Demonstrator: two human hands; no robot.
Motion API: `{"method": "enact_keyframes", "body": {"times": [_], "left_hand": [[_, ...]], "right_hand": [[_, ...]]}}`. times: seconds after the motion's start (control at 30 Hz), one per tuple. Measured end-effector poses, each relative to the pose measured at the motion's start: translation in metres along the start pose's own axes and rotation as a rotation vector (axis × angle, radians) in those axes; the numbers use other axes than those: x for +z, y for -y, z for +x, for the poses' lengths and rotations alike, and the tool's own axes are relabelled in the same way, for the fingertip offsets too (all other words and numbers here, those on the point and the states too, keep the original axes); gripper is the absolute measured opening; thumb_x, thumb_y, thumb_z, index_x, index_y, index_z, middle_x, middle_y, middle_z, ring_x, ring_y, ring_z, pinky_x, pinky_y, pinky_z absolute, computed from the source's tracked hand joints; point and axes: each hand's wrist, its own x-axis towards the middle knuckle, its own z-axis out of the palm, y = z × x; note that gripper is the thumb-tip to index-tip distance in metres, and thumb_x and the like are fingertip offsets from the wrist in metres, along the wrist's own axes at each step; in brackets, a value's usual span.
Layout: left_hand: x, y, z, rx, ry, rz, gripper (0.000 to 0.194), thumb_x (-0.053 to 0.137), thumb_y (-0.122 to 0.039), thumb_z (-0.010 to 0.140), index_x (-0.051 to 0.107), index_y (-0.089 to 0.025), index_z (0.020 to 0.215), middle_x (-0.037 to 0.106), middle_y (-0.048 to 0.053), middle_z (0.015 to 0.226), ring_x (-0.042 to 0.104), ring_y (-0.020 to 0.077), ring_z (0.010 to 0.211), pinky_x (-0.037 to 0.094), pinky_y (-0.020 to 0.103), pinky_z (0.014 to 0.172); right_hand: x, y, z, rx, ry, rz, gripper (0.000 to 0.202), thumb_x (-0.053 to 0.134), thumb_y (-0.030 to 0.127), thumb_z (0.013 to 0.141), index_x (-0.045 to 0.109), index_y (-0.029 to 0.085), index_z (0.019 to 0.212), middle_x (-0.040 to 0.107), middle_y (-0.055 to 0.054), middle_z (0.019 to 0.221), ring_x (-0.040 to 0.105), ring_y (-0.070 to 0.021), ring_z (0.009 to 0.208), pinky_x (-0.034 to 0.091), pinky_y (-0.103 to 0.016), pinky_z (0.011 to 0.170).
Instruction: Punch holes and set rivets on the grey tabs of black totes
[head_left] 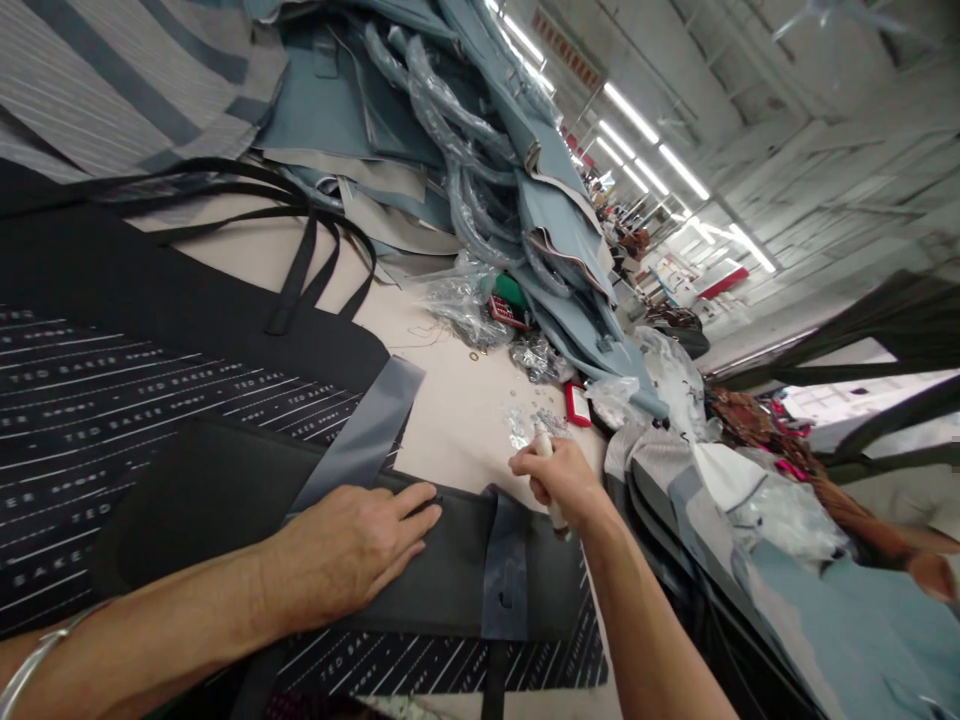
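My left hand (367, 545) lies flat, fingers stretched out, on a long black bag panel (450, 570). Closed in a fist, my right hand (562, 478) holds a thick white stick-shaped tool (544, 442) upright above the panel's far edge; its exact kind is unclear. A dark grey strip (505, 575) with a small curved slit crosses the panel between my hands. Another grey strip (375, 415) slants out from under the panel by my left wrist. Beneath lies black lining cloth (187, 400) printed with white lines and lettering. Small metal pieces (551, 420) lie scattered just beyond my right hand.
Blue-grey bag pieces (480, 110) with plastic-wrapped handles are heaped at the back. Black straps (315, 240) loop over a black piece at left. A red box (577, 403) and clear plastic bags (465, 300) sit on the pale tabletop (457, 440). More stacked pieces (690, 530) lie right.
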Motion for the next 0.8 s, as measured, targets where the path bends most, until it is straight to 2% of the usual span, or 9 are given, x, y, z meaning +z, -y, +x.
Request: {"method": "enact_keyframes", "body": {"times": [0.13,0.23,0.5,0.8], "left_hand": [[0.001,0.0,-0.001,-0.003,-0.017,0.001,0.032,0.053,-0.019,0.097,0.066,-0.02,0.125,0.069,0.01,0.129,0.072,0.0216,0.074,0.056,0.035,0.059],[-0.003,-0.001,-0.001,-0.011,-0.003,-0.011,0.029,0.052,-0.02,0.098,0.067,-0.019,0.122,0.07,0.009,0.122,0.071,0.0215,0.073,0.056,0.035,0.058],[-0.005,0.0,0.001,-0.023,0.041,-0.021,0.023,0.05,-0.024,0.1,0.066,-0.02,0.117,0.07,0.007,0.12,0.072,0.0232,0.075,0.058,0.039,0.058],[-0.002,-0.001,0.0,-0.016,0.014,0.012,0.021,0.052,-0.023,0.099,0.065,-0.019,0.115,0.071,0.008,0.12,0.071,0.0219,0.072,0.056,0.037,0.055]], "right_hand": [[0.041,0.016,-0.027,-0.02,0.192,0.119,0.007,0.066,0.021,0.07,0.063,0.018,0.065,0.047,0.008,0.037,0.038,-0.008,0.033,0.029,-0.021,0.037],[0.059,0.02,-0.032,-0.019,0.242,0.156,0.006,0.066,0.017,0.07,0.063,0.018,0.065,0.048,0.008,0.035,0.038,-0.0069,0.032,0.027,-0.019,0.036],[0.066,0.022,-0.026,0.021,0.234,0.127,0.012,0.064,0.01,0.071,0.061,0.018,0.062,0.047,0.009,0.034,0.039,-0.0066,0.031,0.027,-0.017,0.033],[0.07,0.024,-0.024,0.045,0.204,0.104,0.012,0.064,0.01,0.07,0.061,0.019,0.061,0.048,0.007,0.033,0.04,-0.0084,0.03,0.028,-0.018,0.031]]}}
